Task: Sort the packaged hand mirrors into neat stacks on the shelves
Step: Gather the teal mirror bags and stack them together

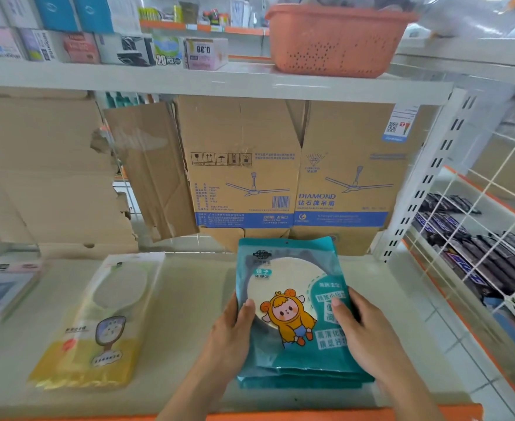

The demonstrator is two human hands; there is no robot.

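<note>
Our left hand and right hand grip the teal mirror stack by its sides, thumbs curled over the top, near-middle of the shelf. Yellow mirror pack sits further left.

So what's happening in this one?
A person holds a teal mirror packet at both sides, left hand and right hand, thumbs on its front, on top of a stack of matching packets on the shelf. A yellow mirror packet lies apart to the left. Cardboard boxes stand behind.
</note>
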